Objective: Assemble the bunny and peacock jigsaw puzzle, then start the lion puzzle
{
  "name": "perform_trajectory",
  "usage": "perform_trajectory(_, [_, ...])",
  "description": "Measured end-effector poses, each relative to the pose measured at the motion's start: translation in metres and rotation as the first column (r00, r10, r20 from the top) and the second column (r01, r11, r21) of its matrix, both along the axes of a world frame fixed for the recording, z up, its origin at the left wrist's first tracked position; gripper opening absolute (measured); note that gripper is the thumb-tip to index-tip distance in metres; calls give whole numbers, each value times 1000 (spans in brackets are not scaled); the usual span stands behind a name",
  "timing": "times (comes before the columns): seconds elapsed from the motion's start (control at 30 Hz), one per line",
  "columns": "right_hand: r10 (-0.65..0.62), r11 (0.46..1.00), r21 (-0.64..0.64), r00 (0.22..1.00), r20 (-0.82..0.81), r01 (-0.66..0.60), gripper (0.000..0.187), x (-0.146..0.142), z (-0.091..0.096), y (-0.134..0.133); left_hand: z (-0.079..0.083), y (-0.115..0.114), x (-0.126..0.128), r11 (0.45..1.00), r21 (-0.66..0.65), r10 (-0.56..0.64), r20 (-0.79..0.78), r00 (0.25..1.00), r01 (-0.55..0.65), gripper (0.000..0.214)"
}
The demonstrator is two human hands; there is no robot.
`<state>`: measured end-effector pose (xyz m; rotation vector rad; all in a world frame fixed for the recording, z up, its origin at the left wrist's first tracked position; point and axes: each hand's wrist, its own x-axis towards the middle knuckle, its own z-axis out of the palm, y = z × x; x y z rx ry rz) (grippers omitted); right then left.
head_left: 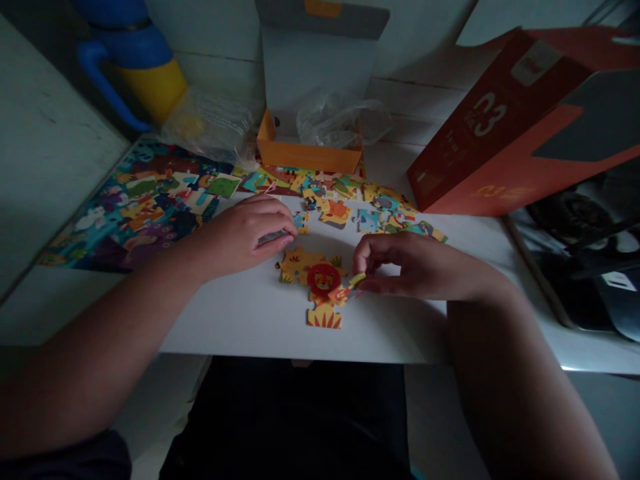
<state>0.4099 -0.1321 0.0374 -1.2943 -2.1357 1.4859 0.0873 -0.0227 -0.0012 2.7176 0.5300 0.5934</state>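
Observation:
My right hand [400, 263] pinches a small jigsaw piece [356, 280] between thumb and fingers, tilted against the right side of a joined cluster. In that cluster, a yellow section with grass tufts [296, 265] adjoins a round red lion face [324, 280]. Below it is a yellow piece with red-orange leaves [325, 317]. My left hand [255, 230] rests up and left of the cluster, fingers curled and tips close to the thumb; whether anything is between them is hidden. Just beyond its fingertips is a yellow and blue piece [302, 222].
Loose jigsaw pieces [335, 212] spread behind my hands, and several lie on a colourful picture sheet [145, 230] at left. Behind stand an open orange box [310, 155] with clear plastic, a blue and yellow jug [150, 80], and a large red box [480, 133]. A dark appliance [580, 267] sits right.

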Motion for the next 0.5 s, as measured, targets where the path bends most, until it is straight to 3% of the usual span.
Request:
perform_trajectory(0.13, [-129, 991, -28, 988, 79, 132, 36, 1, -8, 5, 3, 0, -3, 1000, -6, 11, -38, 999, -11, 18])
perform_trajectory(0.3, [-106, 994, 68, 955, 276, 90, 37, 4, -16, 13, 4, 0, -4, 1000, -18, 20, -66, 998, -21, 19])
perform_trajectory(0.5, [-156, 983, 145, 934, 323, 114, 30, 0, -23, 14, 3, 0, -5, 1000, 2, 6, -78, 997, -6, 20])
